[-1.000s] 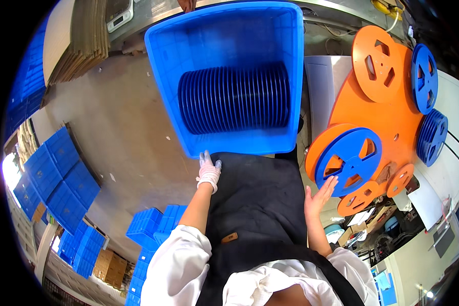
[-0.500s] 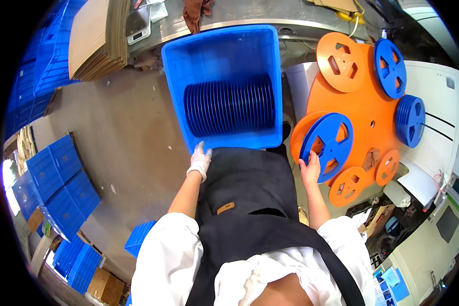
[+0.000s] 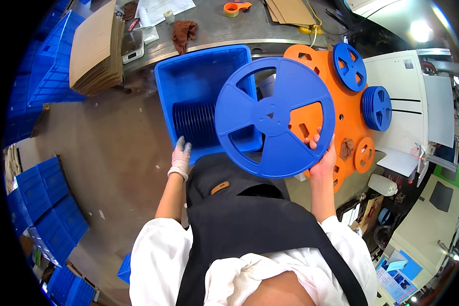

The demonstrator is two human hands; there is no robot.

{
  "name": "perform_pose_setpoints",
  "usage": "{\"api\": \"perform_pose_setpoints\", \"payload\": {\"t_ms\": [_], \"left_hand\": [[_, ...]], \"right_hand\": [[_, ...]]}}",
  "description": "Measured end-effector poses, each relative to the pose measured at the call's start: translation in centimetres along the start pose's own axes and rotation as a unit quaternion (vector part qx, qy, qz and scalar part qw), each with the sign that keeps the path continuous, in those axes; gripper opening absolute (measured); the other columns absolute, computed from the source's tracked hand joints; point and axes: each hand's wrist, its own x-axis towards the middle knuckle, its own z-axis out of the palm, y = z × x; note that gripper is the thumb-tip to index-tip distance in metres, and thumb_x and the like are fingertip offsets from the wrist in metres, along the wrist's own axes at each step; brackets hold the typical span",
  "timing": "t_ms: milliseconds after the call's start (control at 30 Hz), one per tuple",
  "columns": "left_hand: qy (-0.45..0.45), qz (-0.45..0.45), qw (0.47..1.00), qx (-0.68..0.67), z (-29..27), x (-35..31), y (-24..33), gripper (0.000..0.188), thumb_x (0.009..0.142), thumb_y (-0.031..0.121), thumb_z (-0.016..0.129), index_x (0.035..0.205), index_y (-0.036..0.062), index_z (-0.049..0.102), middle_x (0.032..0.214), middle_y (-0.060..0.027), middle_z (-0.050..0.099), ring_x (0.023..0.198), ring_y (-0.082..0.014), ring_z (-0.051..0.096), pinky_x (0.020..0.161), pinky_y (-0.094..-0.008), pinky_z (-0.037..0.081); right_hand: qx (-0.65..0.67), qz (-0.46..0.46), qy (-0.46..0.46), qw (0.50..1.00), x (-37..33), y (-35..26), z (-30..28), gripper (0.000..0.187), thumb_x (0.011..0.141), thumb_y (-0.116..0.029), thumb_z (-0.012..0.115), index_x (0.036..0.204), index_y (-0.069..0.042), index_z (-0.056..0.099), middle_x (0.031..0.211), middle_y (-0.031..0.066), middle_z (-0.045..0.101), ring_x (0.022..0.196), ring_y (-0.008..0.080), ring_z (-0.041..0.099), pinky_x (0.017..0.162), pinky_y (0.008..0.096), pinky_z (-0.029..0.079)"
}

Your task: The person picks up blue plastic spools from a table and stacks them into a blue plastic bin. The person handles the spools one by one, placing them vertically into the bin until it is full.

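Blue reel (image 3: 261, 121) has risen in the right hand (image 3: 323, 159).

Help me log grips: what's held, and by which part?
The right hand holds a blue reel by its lower-right rim; whether the left hand grips the tub cannot be told.

Head-worn fisheye view, facing downward

Brown floor (image 3: 117, 148), grey metal table (image 3: 209, 23)
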Motion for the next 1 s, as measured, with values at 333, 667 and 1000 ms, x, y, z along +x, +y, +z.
{"api": "perform_pose_setpoints", "payload": {"t_ms": [333,667,1000], "left_hand": [[0.082,0.423,0.829,0.357,0.3,-5.0,24.7,0.073,0.090,0.052,0.052,0.144,0.0025,0.042,0.152,-0.0218,0.035,0.143,-0.0413,0.026,0.118,-0.0578,0.010],[0.048,0.436,0.822,0.363,1.3,-1.1,24.3,0.061,0.090,0.039,0.056,0.141,0.0075,0.046,0.145,-0.0199,0.044,0.137,-0.0370,0.039,0.115,-0.0543,0.023],[-0.046,0.522,0.774,0.356,-2.2,-1.2,22.7,0.084,0.078,0.055,0.063,0.146,0.0110,0.040,0.149,-0.0208,0.038,0.141,-0.0417,0.030,0.117,-0.0579,0.014]], "right_hand": [[0.046,0.086,-0.015,0.995,-0.8,3.3,1.7,0.038,0.103,-0.037,0.042,0.106,-0.002,0.057,0.068,0.0049,0.054,0.056,0.0181,0.055,0.074,0.0361,0.052],[0.015,0.091,-0.005,0.996,-1.3,1.4,1.0,0.027,0.100,-0.027,0.049,0.107,-0.003,0.059,0.069,0.0037,0.056,0.056,0.0160,0.056,0.072,0.0342,0.052],[-0.003,0.098,0.006,0.995,1.6,0.8,1.7,0.030,0.102,-0.027,0.046,0.106,0.000,0.057,0.067,0.0039,0.054,0.059,0.0163,0.056,0.071,0.0332,0.053]]}}
